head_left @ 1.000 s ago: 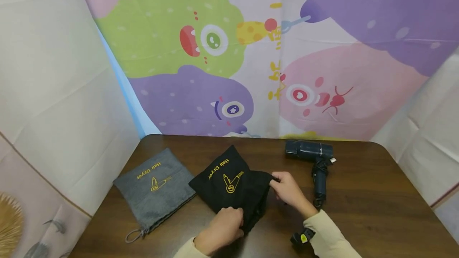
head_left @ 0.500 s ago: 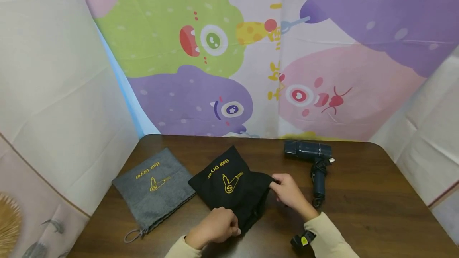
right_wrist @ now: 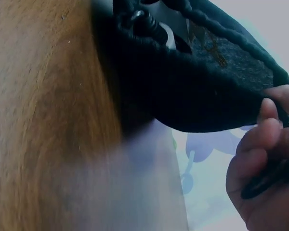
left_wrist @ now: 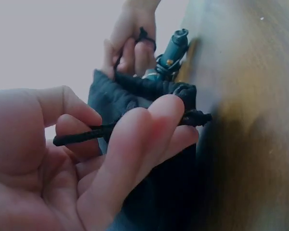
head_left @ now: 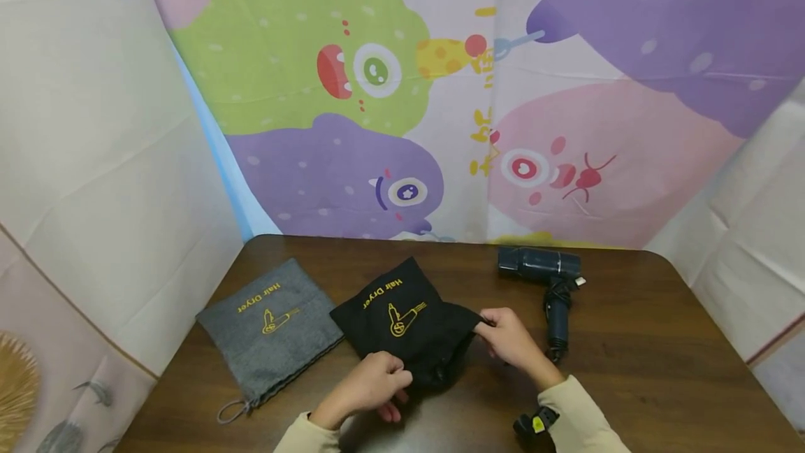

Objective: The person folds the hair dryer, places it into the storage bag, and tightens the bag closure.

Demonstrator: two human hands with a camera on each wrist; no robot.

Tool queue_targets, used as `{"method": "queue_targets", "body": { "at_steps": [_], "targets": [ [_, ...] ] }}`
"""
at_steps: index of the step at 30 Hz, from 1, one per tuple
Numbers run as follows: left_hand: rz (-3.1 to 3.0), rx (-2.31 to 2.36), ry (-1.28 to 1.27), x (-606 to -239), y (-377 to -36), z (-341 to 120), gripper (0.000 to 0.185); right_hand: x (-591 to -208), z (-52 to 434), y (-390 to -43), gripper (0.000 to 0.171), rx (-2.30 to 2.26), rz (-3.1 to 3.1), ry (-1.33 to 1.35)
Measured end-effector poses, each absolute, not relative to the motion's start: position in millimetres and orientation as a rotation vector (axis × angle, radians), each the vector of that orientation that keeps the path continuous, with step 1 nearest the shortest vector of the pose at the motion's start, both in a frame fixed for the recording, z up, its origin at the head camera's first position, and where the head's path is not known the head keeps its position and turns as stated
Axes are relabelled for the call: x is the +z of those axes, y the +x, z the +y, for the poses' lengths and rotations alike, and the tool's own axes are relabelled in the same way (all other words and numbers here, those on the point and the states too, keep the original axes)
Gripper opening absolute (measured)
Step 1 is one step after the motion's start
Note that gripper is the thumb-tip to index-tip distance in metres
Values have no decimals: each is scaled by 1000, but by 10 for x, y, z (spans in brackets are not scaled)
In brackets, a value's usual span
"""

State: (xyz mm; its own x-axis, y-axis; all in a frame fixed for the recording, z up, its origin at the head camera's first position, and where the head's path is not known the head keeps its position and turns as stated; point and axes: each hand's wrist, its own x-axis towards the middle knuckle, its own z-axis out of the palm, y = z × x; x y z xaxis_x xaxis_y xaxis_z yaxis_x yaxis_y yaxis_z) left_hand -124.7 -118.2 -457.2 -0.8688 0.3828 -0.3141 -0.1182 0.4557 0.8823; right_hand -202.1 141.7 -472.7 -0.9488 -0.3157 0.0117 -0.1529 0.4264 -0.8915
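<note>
A black cloth drawstring pouch [head_left: 393, 310], with a yellow hair dryer picture and "Hair Dryer" lettering, lies mid-table, its mouth toward the person. My left hand [head_left: 371, 384] is at the near edge of that mouth. In the left wrist view, a black drawstring [left_wrist: 79, 136] runs between its thumb and fingers. My right hand [head_left: 511, 342] pinches the right corner of the mouth, and a loop of cord hangs across its palm in the right wrist view. Through the gaping mouth a dark ribbed cord end [right_wrist: 151, 26] shows; the rest of the contents is hidden.
A grey pouch [head_left: 270, 327] with the same print lies flat at the left. A dark blue hair dryer [head_left: 541, 264], its cord wrapped round the handle, lies at the back right. The brown table [head_left: 654, 362] ends at a patterned curtain [head_left: 352, 180].
My left hand has shifted left and slightly away from the person, and its lower fingers have loosened. The pouch's near edge has drawn back, and its mouth gapes more. My right hand stays nearly still.
</note>
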Motion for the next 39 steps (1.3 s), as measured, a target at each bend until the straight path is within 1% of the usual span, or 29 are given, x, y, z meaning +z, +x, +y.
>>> {"method": "queue_targets", "body": {
  "at_steps": [3,11,19,24,27,32,33,39],
  "targets": [
    [2202,1481,210,-4555,-1269,-1226,32,-4714,1456,-2024,29,-1522,2547,-435],
    [2206,1610,286,-4441,-1363,-1347,29,-4646,1538,-2043,33,-1507,2507,-477],
    [2270,1749,287,-4369,-1477,-1435,42,-4577,1671,-2097,37,-1494,2281,-523],
    [2126,1952,169,-4398,-1547,-1468,43,-4602,1768,-2147,44,-1496,2163,-565],
    [2009,2048,97,-4415,-1580,-1495,43,-4631,1822,-2179,47,-1558,2080,-519],
    [2010,2017,129,-4397,-1628,-1530,46,-4625,1895,-2223,37,-1629,2004,-369],
    [2035,1986,140,-4389,-1637,-1539,47,-4617,1907,-2232,37,-1638,2006,-335],
    [2169,1776,183,-4338,-1660,-1609,46,-4574,2004,-2305,51,-1791,2002,-142]
  ]
}}
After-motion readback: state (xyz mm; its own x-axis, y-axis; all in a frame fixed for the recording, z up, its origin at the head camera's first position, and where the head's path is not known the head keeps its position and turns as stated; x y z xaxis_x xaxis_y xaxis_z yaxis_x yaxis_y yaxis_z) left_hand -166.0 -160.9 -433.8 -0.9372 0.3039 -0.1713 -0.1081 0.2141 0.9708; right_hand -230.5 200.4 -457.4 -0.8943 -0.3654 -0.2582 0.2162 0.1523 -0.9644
